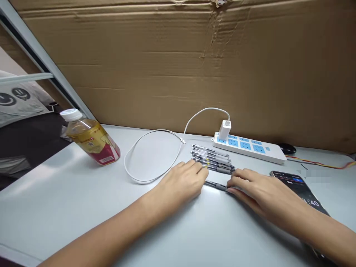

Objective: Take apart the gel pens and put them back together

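Note:
A single dark pen (216, 185) lies between my two hands, close to the tabletop. The fingers of my left hand (187, 178) are curled over its left end, which they hide. At the other end, my right hand (254, 188) has thumb and fingers closed on the pen's tip. Just beyond, several clear and grey pens (213, 157) lie side by side in a row, roughly parallel to the single pen. The nearest pens of the row pass close to the fingertips of both hands.
A drink bottle (93, 137) with a white cap stands at left. A white cable (126, 172) loops to a charger (224, 129) on a power strip (250, 147). A phone (300, 193) lies partly under my right forearm. Cardboard (178, 66) walls the back of the table (69, 207).

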